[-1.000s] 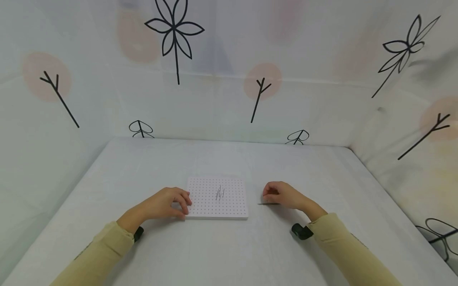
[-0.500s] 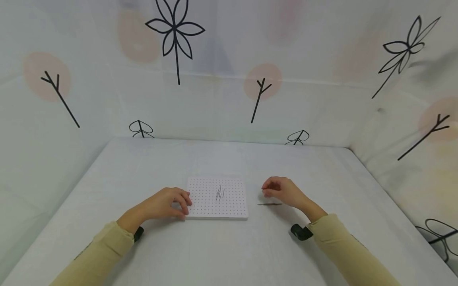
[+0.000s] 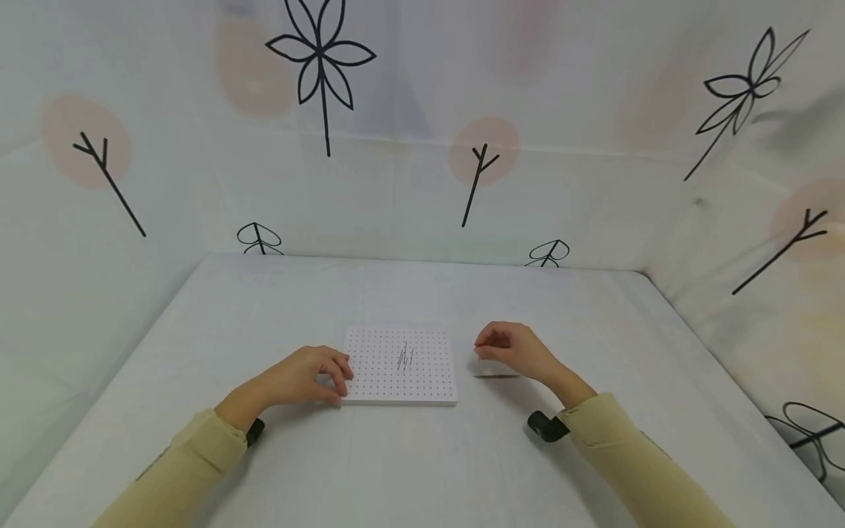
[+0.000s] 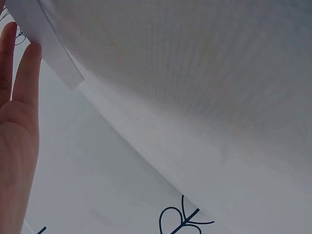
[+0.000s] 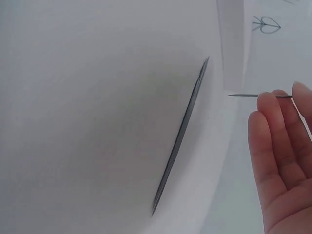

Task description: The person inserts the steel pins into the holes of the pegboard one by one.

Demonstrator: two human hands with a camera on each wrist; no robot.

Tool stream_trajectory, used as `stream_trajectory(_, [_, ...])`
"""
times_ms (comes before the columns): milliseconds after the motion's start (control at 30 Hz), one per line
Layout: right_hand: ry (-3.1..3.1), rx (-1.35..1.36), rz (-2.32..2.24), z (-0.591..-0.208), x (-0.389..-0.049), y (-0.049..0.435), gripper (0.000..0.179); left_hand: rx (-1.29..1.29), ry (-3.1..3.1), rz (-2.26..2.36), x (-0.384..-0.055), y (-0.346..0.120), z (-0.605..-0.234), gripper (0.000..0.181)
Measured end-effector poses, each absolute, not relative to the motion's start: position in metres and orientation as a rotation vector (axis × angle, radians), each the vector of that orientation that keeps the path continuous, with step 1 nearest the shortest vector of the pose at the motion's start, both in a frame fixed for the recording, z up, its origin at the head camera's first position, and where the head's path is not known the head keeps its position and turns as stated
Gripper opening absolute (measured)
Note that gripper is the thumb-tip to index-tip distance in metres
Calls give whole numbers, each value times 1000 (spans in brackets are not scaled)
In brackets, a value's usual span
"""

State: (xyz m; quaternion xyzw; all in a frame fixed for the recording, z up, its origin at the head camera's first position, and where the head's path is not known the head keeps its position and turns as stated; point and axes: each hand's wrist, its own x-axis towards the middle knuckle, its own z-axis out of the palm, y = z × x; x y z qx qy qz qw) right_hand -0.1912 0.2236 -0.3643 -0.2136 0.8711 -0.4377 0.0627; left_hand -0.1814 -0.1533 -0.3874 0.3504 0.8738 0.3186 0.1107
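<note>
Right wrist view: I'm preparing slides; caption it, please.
Right hand pinches a needle; a needle bundle lies on the white table.

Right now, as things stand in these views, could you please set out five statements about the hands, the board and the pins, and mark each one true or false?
1. The left hand is at the left edge of the white board. True.
2. The right hand holds nothing. False: it pinches a thin pin.
3. The dark bundle of pins lies on the table, to the right of the board. True.
4. The white board bears no pins. False: a few slim pins show on it, near its middle.
5. The pin in the right hand is set in the board. False: it is apart from the board, off its right side.
</note>
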Motion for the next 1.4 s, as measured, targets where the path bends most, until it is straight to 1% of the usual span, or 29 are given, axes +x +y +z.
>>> stream_trajectory(133, [2625,-663,-1337,-345,-180,208,8,1030,2566,937,-182,-154,-388,12])
stream_trajectory(367, [2611,-711,-1352,-342,-181,196,8,1020,2575,934,-181,-153,-388,13])
stream_trajectory(667, [2584,-715,-1402,-371,-200,192,9,1024,2567,942,-182,-152,-389,14])
stream_trajectory(1400, [2508,-788,-1468,-375,-200,163,9,1036,2568,944,-182,-155,-389,13])
